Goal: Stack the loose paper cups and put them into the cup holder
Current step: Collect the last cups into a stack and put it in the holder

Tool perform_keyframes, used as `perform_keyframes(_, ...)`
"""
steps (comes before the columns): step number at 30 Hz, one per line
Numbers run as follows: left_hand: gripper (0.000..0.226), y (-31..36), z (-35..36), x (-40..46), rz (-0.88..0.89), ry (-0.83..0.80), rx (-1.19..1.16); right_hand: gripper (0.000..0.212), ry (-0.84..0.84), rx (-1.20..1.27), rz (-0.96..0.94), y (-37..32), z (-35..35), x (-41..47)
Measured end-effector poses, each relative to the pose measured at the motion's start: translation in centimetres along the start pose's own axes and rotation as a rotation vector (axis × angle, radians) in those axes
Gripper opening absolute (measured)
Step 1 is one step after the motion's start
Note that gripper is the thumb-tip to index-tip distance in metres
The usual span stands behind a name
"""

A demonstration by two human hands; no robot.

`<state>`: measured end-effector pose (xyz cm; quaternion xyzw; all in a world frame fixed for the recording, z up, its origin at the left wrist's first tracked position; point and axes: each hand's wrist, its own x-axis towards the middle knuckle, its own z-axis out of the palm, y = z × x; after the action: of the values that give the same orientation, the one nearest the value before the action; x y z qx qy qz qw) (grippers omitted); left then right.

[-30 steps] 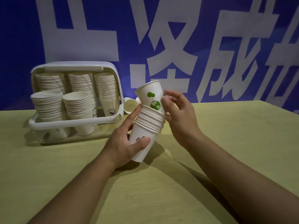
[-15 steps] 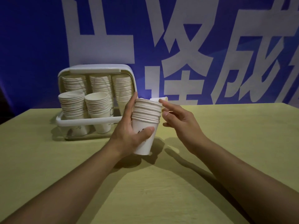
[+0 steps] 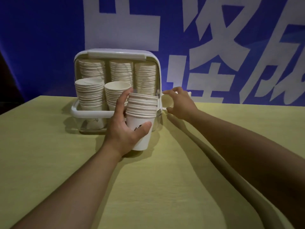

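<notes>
My left hand [image 3: 123, 129] is shut on a stack of white paper cups [image 3: 141, 113], held upright just above the table in front of the cup holder's right end. The white cup holder [image 3: 92, 113] stands at the back and holds several tall stacks of cups [image 3: 90, 93]. A loose paper cup [image 3: 167, 101] lies on its side just right of the holder, mouth toward me. My right hand [image 3: 180, 103] is at that cup, fingers apart, forefinger above its rim and thumb below it. A bit of another white cup [image 3: 189, 93] shows behind the hand.
The yellow table [image 3: 49, 154] runs from the holder toward me. A blue wall banner [image 3: 41, 47] with large white characters stands right behind the table's far edge.
The top cup has been pushed fully into the stack. My right hand left the stack and reached right and back to the loose cup. The left hand brought the stack nearer the holder.
</notes>
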<state>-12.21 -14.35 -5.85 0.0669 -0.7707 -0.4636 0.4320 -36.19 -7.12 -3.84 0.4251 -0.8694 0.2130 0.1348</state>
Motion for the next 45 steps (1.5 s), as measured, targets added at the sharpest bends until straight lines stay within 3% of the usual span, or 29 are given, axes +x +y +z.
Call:
perform_keyframes(5,0.09,-0.7,0.1,0.2,0.02,0.038,-0.042,0.069,-0.025,-0.072,-0.022,0.7,2.6,2.3)
perform_keyframes(14,0.091,-0.8,0.3,0.2,0.053,0.035,-0.054,0.064,0.191,0.054,0.071,1.8,3.6,1.7)
perform_keyframes(21,0.097,-0.6,0.4,-0.1,0.047,-0.068,0.053,0.062,0.399,0.488,0.05,1.6,-2.8,-2.6)
perform_keyframes(26,0.101,0.3,0.7,-0.3,0.064,-0.17,0.166,0.05,0.327,0.776,-0.18,0.1,-8.5,-9.7)
perform_keyframes(30,0.114,1.6,1.2,-0.9,0.13,-0.291,0.35,0.047,0.189,0.779,-0.3,-1.5,-10.6,-12.2)
perform_keyframes(36,0.113,2.6,1.6,-1.7,0.175,-0.347,0.432,0.042,0.002,0.575,-0.288,-4.0,-9.4,-12.3)
perform_keyframes(41,0.108,1.7,1.2,-1.6,0.168,-0.297,0.401,0.053,-0.086,0.631,-0.257,-5.2,-7.5,-11.8)
perform_keyframes(43,0.107,1.2,1.2,-1.4,0.126,-0.259,0.342,0.047,-0.04,0.782,-0.228,-4.9,-7.6,-10.7)
perform_keyframes(45,0.105,0.6,1.3,-1.1,0.077,-0.195,0.265,0.036,0.133,0.873,-0.085,-3.9,-7.0,-8.6)
